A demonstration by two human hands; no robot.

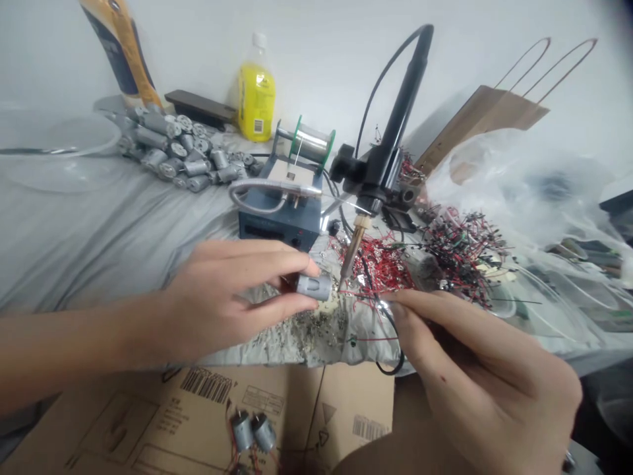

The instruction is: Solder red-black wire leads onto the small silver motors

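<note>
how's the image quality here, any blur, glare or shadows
Head view: soft overall, fine wires running together; head view: hazy sheen on the clear plastic bag, a small bright glint by the right hand; head view: soft shadow on the wall, dark upper right corner.

L grip (212,284) w/ sm. motor (315,287) by iron (351,258), R grip (475,359) w/ red wire (362,295) (motor pile (152,137) behind)

The bare, sleeveless left forearm (74,356) reaches in from between 8 and 9 o'clock. Its ungloved left hand (212,297) points towards 3 o'clock, index finger extended above, thumb below, tips in a pinch. From 4 o'clock, the ungloved right hand (479,369) aims towards 10, thumb and forefinger pressed together, knuckles bent.
</note>
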